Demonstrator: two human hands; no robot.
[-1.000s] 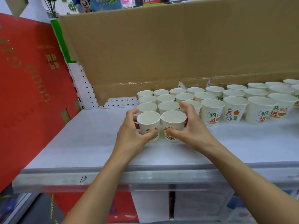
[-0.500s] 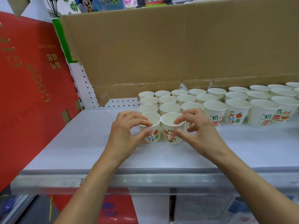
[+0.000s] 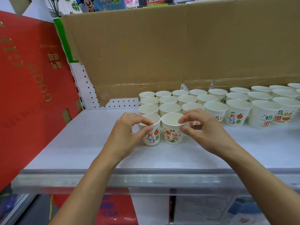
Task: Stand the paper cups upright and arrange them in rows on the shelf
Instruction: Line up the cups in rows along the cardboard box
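Observation:
Two white printed paper cups stand upright side by side at the front of the group on the grey shelf (image 3: 81, 143). My left hand (image 3: 125, 135) pinches the rim of the left front cup (image 3: 152, 135) between thumb and fingers. My right hand (image 3: 204, 129) pinches the rim of the right front cup (image 3: 172, 133) the same way. Behind them several more upright cups (image 3: 168, 108) stand in rows reaching back to the cardboard. Larger printed cups (image 3: 264, 116) continue the rows to the right.
A brown cardboard sheet (image 3: 162, 54) forms the back wall, with white pegboard (image 3: 84, 88) showing at its left. A red box (image 3: 29, 86) closes off the left side. The shelf's clear front lip (image 3: 146, 181) runs along the near edge.
Both hands have lifted from around the sides of the two front cups to their rims, and now pinch the rims. The two cups stand slightly closer to me than before.

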